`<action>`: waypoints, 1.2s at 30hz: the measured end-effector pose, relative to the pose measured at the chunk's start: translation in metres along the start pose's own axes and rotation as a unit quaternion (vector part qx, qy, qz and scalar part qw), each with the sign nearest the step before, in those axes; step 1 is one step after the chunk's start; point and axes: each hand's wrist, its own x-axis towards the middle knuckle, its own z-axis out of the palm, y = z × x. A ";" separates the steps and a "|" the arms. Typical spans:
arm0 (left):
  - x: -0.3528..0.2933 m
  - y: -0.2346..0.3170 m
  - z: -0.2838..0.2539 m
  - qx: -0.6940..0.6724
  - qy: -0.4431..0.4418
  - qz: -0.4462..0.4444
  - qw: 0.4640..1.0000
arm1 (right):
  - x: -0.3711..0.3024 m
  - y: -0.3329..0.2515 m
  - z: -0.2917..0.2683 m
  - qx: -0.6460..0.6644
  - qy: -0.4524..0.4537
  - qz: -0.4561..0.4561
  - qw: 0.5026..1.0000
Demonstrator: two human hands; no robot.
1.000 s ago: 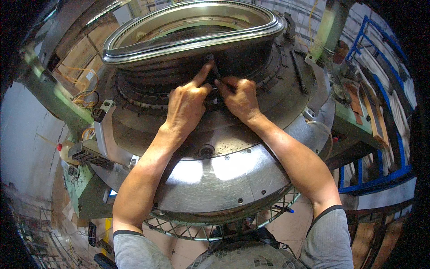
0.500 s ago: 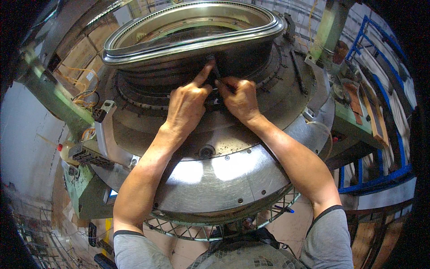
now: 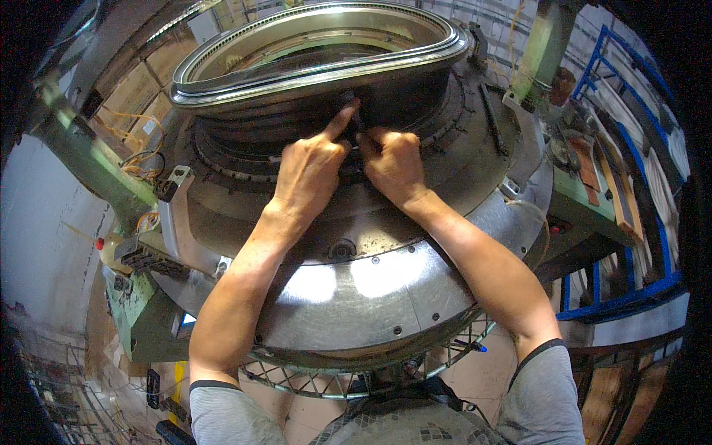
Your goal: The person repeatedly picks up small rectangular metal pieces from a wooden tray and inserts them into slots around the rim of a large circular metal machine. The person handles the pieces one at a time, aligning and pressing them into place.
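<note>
My left hand (image 3: 310, 172) reaches to the dark side wall (image 3: 259, 126) of a round metal cylinder. Its index finger is stretched and touches the wall at a thin dark upright piece; the other fingers are curled in. A small pale tip (image 3: 276, 159) shows beside this hand, perhaps the end of something in the curled fingers. Close by, my right hand (image 3: 394, 165) has thumb and fingers pinched together on the lower part of the thin dark piece (image 3: 357, 122). Its exact kind is too dark to make out. Above both hands runs the cylinder's shiny bent rim (image 3: 326, 78).
A wide polished metal ring (image 3: 356, 297) lies under my forearms. Green posts (image 3: 541, 59) stand at both sides. A black bar (image 3: 494, 119) rests on the machine at right. Beyond are a blue rack (image 3: 627, 300) and a bottle with a red cap (image 3: 111, 248).
My left index fingertip has shifted slightly right along the dark wall. My right hand has moved a little to the left, still pinching. The rest looks the same.
</note>
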 end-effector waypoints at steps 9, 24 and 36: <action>0.000 -0.005 -0.023 0.011 -0.075 -0.046 0.996 | -0.004 -0.003 0.009 0.166 -0.043 0.159 0.972; -0.008 -0.005 -0.008 -0.036 -0.092 -0.002 0.995 | -0.041 -0.012 -0.016 0.117 -0.083 0.153 0.978; -0.006 -0.014 -0.008 -0.033 -0.071 -0.017 0.997 | -0.036 0.004 -0.001 0.052 -0.051 0.169 0.983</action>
